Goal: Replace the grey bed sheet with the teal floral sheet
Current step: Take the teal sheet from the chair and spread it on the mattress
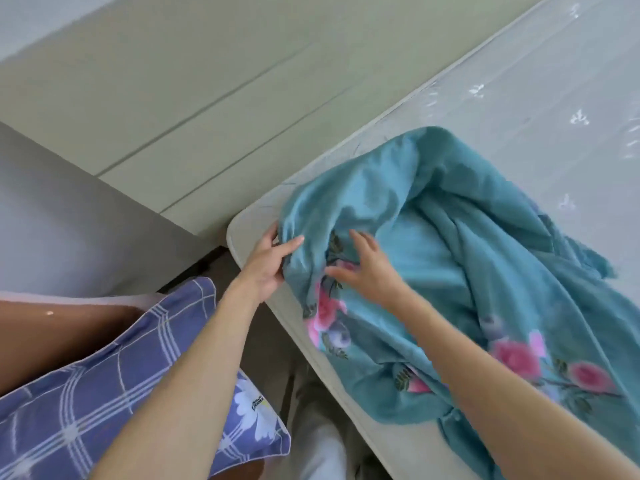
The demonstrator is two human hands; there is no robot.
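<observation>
At the far left a blue checked pillow [114, 386] with white daisies lies on a brown surface beside the bed, under my left forearm. My left hand [268, 263] pinches a bunched edge of the teal floral sheet [450, 271] right at the corner of the bare pale mattress [519, 98], thumb on top and fingers curled beneath the fold. To the right, my right hand [367, 268] hovers spread wide over the crumpled sheet, gripping nothing, while the cloth lies heaped across the near mattress corner.
</observation>
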